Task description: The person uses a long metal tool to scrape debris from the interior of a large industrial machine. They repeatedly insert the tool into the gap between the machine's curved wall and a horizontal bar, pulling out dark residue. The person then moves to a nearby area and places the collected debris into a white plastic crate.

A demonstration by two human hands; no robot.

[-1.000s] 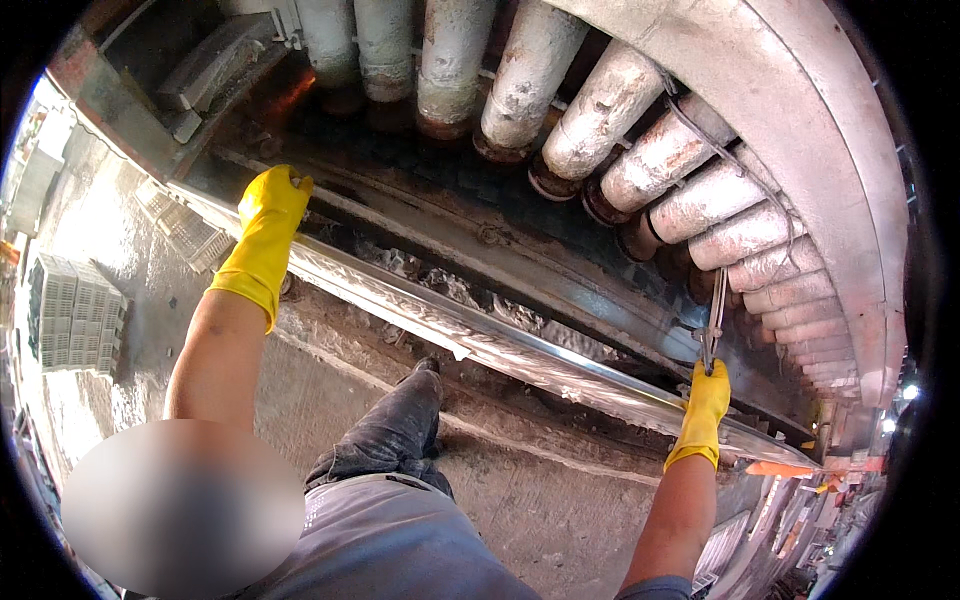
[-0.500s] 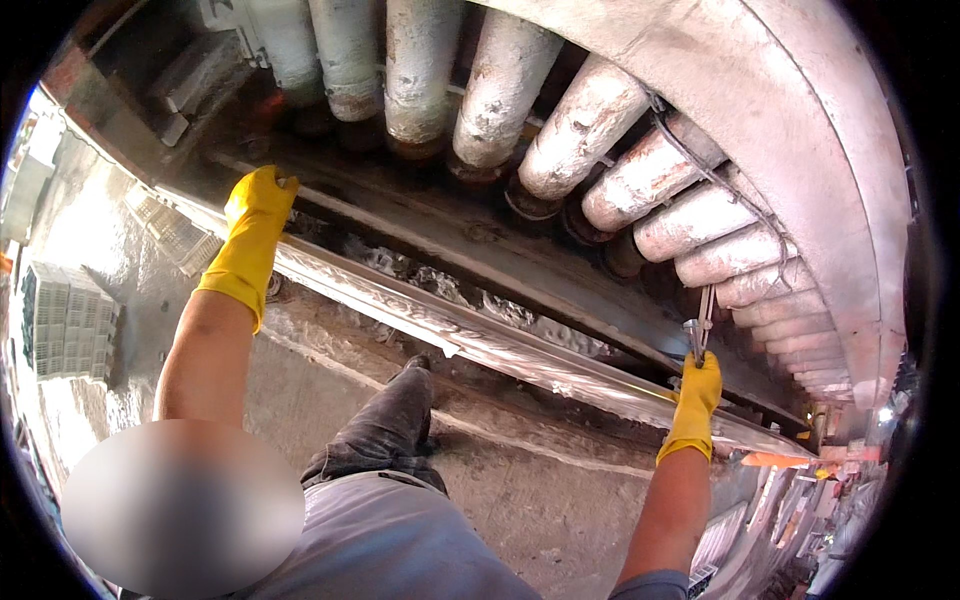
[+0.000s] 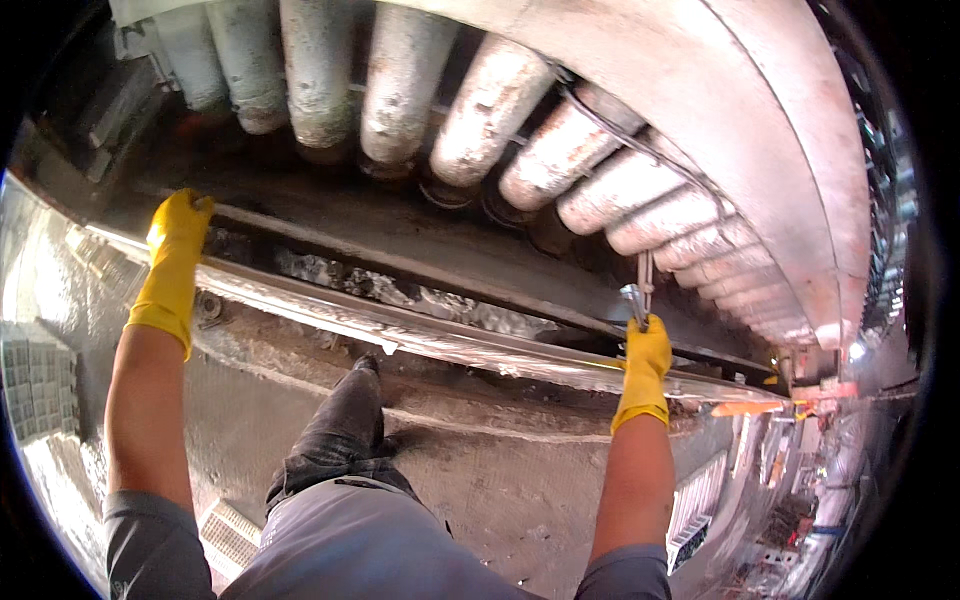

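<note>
My left hand (image 3: pixel 180 235), in a yellow rubber glove, is curled closed at the left end of a long, dark metal bar (image 3: pixel 400 261). The bar runs along a trough of crinkled silvery material (image 3: pixel 410 297). Toward the bar's other end, my right hand (image 3: pixel 647 362), also gloved in yellow, is closed around a metal tool (image 3: pixel 645 283). Two slim prongs and a shiny rounded piece show above that fist; the tool's exact kind I cannot make out. Its tip is near a row of pale, stained cylinders (image 3: pixel 590 130). Both hands' fingertips are largely hidden.
A broad curved pale casing (image 3: pixel 760 130) arches over the cylinders. Along the trough's near side runs a bright metal rail (image 3: pixel 450 345), with my leg close below it. Plastic crates (image 3: pixel 35 380) stand at left; an orange piece (image 3: pixel 745 408) is near the rail's right end.
The whole view has shifted, so the scene sits farther left. Both hands keep about the same places along the bar, and the right still grips the tool.
</note>
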